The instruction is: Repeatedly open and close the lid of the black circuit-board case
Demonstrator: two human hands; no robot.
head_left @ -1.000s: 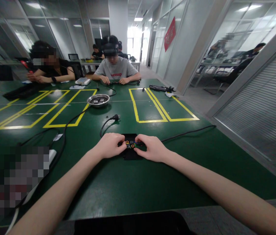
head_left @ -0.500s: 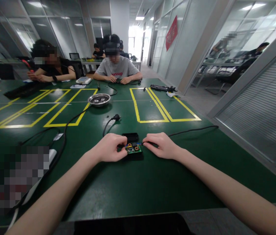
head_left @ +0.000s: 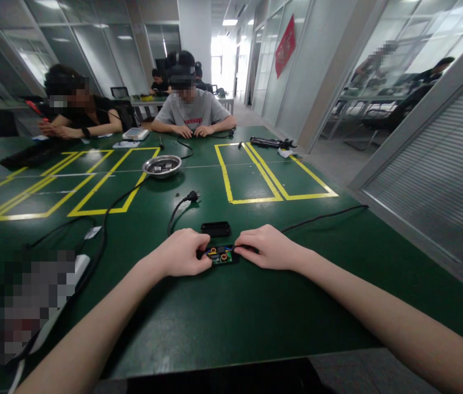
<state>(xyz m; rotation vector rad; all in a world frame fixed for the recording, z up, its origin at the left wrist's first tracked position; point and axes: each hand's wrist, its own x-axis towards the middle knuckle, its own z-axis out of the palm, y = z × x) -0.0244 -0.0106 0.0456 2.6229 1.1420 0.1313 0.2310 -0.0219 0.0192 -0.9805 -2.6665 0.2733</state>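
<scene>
Two bare hands, left (head_left: 186,253) and right (head_left: 263,249), pinch a wired, green rectangular circuit board (head_left: 219,258). Behind: a black oblong plastic shell (head_left: 215,229).

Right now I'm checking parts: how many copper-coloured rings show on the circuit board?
2 on the board: one ring on its far side, toward the left hand; the other ring lower and farther right in view. The left hand may hide more.
</scene>
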